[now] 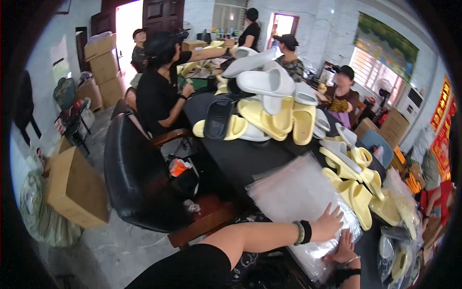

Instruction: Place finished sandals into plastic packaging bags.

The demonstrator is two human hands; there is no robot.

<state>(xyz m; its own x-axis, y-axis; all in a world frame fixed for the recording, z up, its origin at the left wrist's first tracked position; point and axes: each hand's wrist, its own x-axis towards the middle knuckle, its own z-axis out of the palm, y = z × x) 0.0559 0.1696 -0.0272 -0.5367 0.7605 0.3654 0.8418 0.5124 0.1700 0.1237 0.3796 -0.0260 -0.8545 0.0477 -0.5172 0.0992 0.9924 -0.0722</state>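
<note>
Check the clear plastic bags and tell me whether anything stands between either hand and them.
Nothing visible does: the left hand and right hand both rest directly on the clear plastic bags. The yellow slippers lie to the right, not in between.

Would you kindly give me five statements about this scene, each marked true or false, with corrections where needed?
1. The left hand and right hand both rest on the plastic bags. True.
2. Every slipper here is yellow. False: a black slipper and white slippers lie among yellow slippers.
3. A black band circles the left wrist. True.
4. The high-backed chair is white. False: the chair is black.
5. A cardboard box sits left of the chair. True.
</note>
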